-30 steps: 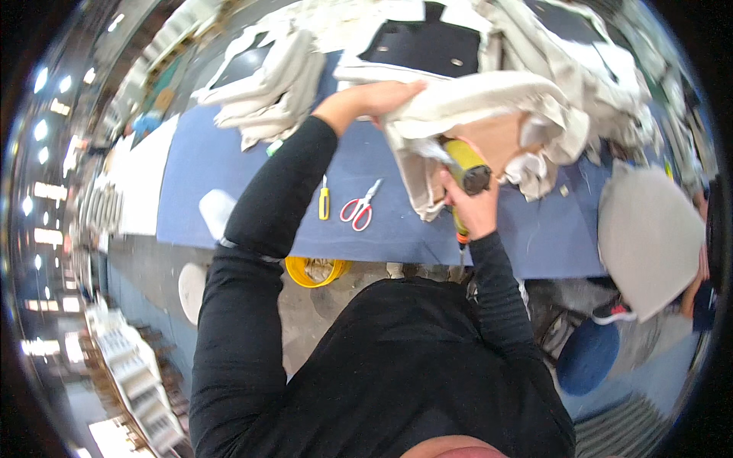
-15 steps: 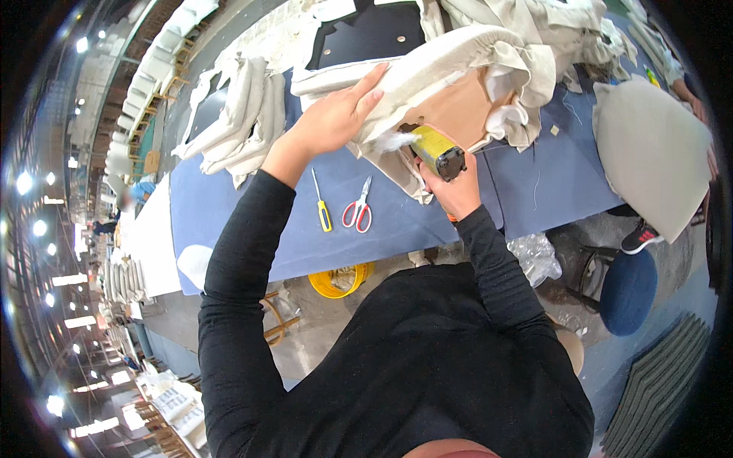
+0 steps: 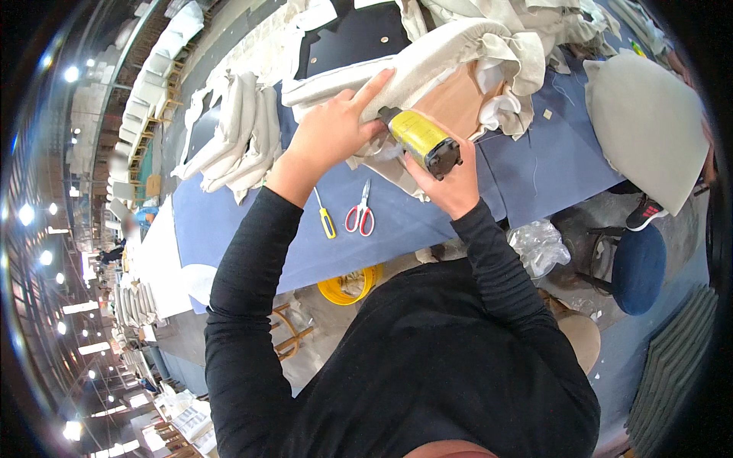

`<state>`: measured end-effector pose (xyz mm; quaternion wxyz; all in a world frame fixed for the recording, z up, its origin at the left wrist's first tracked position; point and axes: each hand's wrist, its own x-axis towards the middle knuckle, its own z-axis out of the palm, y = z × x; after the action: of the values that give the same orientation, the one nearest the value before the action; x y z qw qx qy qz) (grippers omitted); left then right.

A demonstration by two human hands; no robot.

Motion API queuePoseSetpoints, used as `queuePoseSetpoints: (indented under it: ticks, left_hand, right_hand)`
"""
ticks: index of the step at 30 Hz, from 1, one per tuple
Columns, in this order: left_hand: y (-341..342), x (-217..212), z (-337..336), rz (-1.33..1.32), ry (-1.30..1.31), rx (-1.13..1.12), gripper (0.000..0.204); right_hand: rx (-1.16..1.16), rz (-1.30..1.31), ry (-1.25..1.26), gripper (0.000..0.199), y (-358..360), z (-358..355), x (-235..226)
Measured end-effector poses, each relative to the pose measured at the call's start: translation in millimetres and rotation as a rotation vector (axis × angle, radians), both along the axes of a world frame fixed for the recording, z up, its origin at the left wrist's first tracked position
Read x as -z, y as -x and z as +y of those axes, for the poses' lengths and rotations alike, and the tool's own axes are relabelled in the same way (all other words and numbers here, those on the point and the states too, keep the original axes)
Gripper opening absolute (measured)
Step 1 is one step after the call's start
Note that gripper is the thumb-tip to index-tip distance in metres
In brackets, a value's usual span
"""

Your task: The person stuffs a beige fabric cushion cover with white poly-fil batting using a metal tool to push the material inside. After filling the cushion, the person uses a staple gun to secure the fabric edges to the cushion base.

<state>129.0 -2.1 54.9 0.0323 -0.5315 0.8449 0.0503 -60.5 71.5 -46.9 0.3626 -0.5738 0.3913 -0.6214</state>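
Pressing the left hand (image 3: pixel 330 133), fingers flat and together, on the fabric (image 3: pixel 427 61) to keep it tight, right hand (image 3: pixel 450 179) wrapped around the stapler (image 3: pixel 421 139) at the panel (image 3: pixel 454 99) edge on the table (image 3: pixel 534 164).

- The nose of the yellow tool (image 3: pixel 422 139) is buried in the pale fabric (image 3: pixel 427 65); its tip cannot be seen
- The right hand (image 3: pixel 450 183) wraps the tool from below; its fingers are hidden behind the tool body
- The left hand (image 3: pixel 330 136) covers part of the fabric edge beneath it
- The grey cushion (image 3: pixel 649 126) runs into the dark rim at the right; its far edge is lost
- The hall at the left is blurred; too small to tell
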Motion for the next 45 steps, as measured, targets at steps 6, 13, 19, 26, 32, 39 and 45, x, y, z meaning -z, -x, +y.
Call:
queuePoseSetpoints:
  ticks: [6,13,19,26,32,39,45]
  left_hand:
    - [-3,4,-1,0.06,0.053,0.028,0.089]
    - [3,-1,5,0.049,0.049,0.023,0.089]
    - [-51,17,-45,0.858,-0.562,0.021,0.068]
    - [-19,-13,-27,0.549,-0.687,-0.425,0.076]
    - [-28,3,10,0.373,-0.04,0.142,0.059]
    - [-21,2,9,0.185,0.023,0.084,0.071]
    - [-19,2,10,0.222,0.018,0.058,0.08]
  right_hand:
    - [0.003,0.001,0.03,0.061,-4,3,10]
    - [0.02,0.06,0.063,0.063,-5,4,4]
    - [-0.041,-0.126,0.034,0.065,0,3,34]
    - [0.07,-0.03,0.04,0.064,13,-2,18]
    - [-0.036,-0.129,-0.157,0.05,0,3,28]
    - [-0.013,-0.082,-0.142,0.049,-7,2,19]
    - [0.001,-0.004,-0.018,0.058,-13,6,7]
